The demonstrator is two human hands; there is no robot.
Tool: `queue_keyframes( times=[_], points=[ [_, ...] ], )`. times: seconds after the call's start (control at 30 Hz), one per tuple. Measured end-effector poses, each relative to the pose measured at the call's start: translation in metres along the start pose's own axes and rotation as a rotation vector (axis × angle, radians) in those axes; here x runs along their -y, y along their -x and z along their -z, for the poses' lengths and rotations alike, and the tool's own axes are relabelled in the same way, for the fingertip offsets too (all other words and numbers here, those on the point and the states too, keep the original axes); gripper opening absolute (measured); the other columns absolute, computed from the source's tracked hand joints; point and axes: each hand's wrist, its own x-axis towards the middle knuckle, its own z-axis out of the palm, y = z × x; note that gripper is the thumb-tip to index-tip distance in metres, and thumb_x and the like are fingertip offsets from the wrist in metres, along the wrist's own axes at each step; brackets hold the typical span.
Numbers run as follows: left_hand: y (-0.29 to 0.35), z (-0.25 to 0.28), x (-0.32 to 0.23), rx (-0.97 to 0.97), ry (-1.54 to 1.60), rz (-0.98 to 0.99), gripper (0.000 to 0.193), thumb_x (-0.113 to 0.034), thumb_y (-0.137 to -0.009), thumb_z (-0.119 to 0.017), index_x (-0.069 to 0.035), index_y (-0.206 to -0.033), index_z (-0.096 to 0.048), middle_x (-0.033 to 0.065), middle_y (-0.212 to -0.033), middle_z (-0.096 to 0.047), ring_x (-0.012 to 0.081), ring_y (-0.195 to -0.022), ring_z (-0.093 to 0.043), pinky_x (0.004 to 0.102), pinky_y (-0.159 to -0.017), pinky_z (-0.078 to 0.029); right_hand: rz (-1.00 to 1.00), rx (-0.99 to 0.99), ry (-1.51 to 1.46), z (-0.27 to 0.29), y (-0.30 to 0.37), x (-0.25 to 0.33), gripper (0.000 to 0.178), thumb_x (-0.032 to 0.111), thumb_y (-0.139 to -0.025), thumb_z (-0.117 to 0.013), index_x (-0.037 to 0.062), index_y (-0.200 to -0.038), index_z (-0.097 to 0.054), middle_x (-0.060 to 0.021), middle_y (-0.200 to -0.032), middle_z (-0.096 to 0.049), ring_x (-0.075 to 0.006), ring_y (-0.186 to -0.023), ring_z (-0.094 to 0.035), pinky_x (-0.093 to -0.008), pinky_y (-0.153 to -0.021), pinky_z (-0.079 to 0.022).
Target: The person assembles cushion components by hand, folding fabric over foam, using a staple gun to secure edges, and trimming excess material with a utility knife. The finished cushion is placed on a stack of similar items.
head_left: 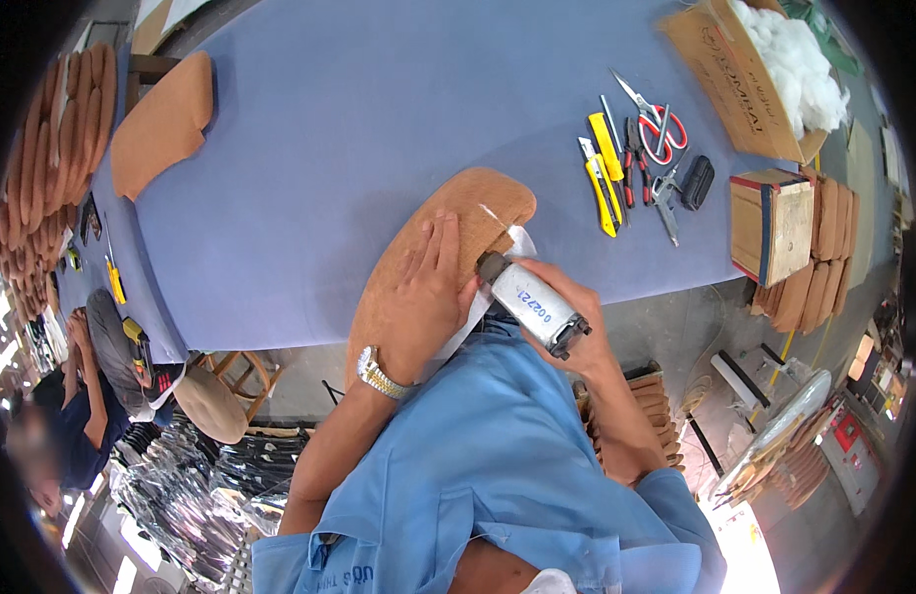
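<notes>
A brown upholstered panel [486,198] with a rounded end lies at the near edge of the blue-covered table [359,109]. My left hand [428,292] rests flat on it with the fingers stretched out. In my right hand [589,332] is a silver staple gun [525,300], gripped with its dark nose against the panel's right edge. White fabric [522,241] shows along that edge, partly under the tool. A short pale mark crosses the panel near its far end.
Scissors [661,134], yellow cutters [604,188], pliers [631,163] and an air blow gun [666,203] lie at right. Beyond stands a carton [725,79] of white stuffing [790,64]. Another brown panel [166,124] is far left. A person [92,406] sits at left.
</notes>
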Motion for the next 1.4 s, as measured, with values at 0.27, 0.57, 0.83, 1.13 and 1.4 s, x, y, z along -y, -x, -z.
queue_keyframes(
  times=[0.27, 0.57, 0.83, 1.13, 1.4],
  points=[
    [-0.001, -0.005, 0.002, -0.051, -0.004, -0.025, 0.084, -0.015, -0.091, -0.072, 0.008, -0.159, -0.029, 0.0277, -0.156, -0.047, 0.0392, -0.144, -0.048, 0.0442, -0.118, -0.041, -0.099, -0.037, 0.057, -0.007, 0.002, 0.014, 0.066, 0.014, -0.076, -0.081, 0.0017, -0.138, -0.063, -0.0176, -0.125, -0.073, -0.0278, -0.113, -0.073, -0.0342, -0.096, -0.055],
    [-0.001, -0.001, 0.001, 0.076, 0.057, 0.048, 0.086, -0.012, -0.091, -0.071, 0.001, -0.162, -0.026, 0.0212, -0.167, -0.033, 0.0378, -0.153, -0.036, 0.0525, -0.120, -0.040, 0.004, -0.013, 0.067, -0.008, 0.008, 0.002, 0.067, 0.015, -0.073, -0.082, 0.0028, -0.137, -0.063, -0.0175, -0.124, -0.073, -0.0310, -0.112, -0.073, -0.0361, -0.096, -0.055],
    [0.000, 0.005, -0.007, 0.102, 0.037, 0.107, 0.086, -0.009, -0.089, -0.071, 0.000, -0.162, -0.027, 0.0188, -0.167, -0.034, 0.0361, -0.154, -0.035, 0.0525, -0.122, -0.038, -0.098, 0.001, 0.042, -0.011, 0.003, 0.015, 0.066, 0.012, -0.072, -0.082, 0.0032, -0.135, -0.064, -0.0155, -0.124, -0.073, -0.0275, -0.112, -0.073, -0.0351, -0.096, -0.055],
    [0.001, -0.008, 0.004, 0.023, 0.061, 0.054, 0.089, -0.008, -0.086, -0.073, -0.001, -0.162, -0.028, 0.0191, -0.167, -0.034, 0.0362, -0.154, -0.036, 0.0520, -0.122, -0.039, 0.020, 0.012, 0.039, -0.014, 0.013, 0.002, 0.072, 0.022, -0.072, -0.084, -0.0010, -0.137, -0.063, -0.0185, -0.128, -0.072, -0.0317, -0.115, -0.072, -0.0367, -0.098, -0.054],
    [0.000, -0.013, 0.006, 0.003, 0.099, 0.041, 0.085, -0.008, -0.087, -0.069, 0.001, -0.162, -0.029, 0.0225, -0.167, -0.034, 0.0400, -0.153, -0.035, 0.0548, -0.120, -0.039, -0.103, 0.010, 0.041, -0.021, 0.006, 0.015, 0.065, 0.010, -0.073, -0.080, 0.0052, -0.136, -0.062, -0.0153, -0.120, -0.073, -0.0294, -0.109, -0.074, -0.0343, -0.094, -0.055]
  ],
)
